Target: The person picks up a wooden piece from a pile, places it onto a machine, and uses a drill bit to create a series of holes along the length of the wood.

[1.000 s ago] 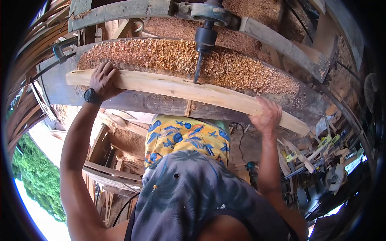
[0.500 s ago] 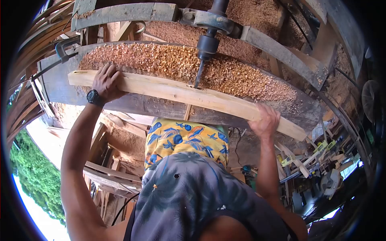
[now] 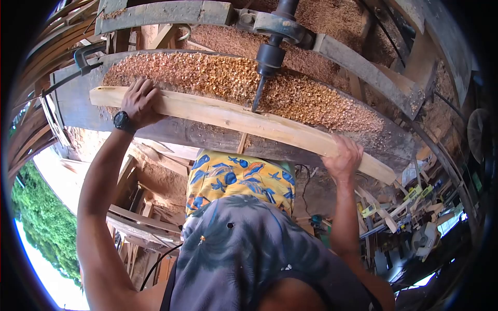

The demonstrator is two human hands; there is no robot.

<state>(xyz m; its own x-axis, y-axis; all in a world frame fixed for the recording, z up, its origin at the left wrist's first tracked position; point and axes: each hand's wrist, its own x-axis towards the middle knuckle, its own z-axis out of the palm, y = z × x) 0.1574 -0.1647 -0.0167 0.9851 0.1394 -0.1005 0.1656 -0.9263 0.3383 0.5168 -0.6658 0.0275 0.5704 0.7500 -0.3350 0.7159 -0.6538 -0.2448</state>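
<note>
A long pale wooden beam (image 3: 218, 111) lies across the dark workbench (image 3: 202, 136) in front of me. My left hand (image 3: 141, 103), with a black watch at the wrist, is wrapped over the beam near its left end. Toward the right end, my right hand (image 3: 342, 156) grips the same beam. Between my hands a drill bit (image 3: 259, 94) hangs from a dark chuck (image 3: 270, 59), its tip at the beam's far edge. Whether the tip is inside the wood is hard to tell. Wood chips (image 3: 207, 72) are heaped behind the beam.
A wooden frame bar (image 3: 171, 14) crosses behind the drill. At the left are a metal clamp (image 3: 83, 65) and stacked wood strips (image 3: 31, 103). Tools and scraps lie at the right, among them a circular saw (image 3: 426, 239).
The view has shifted very slightly. Both hands keep their hold, and the beam stays in nearly the same place under the drill bit.
</note>
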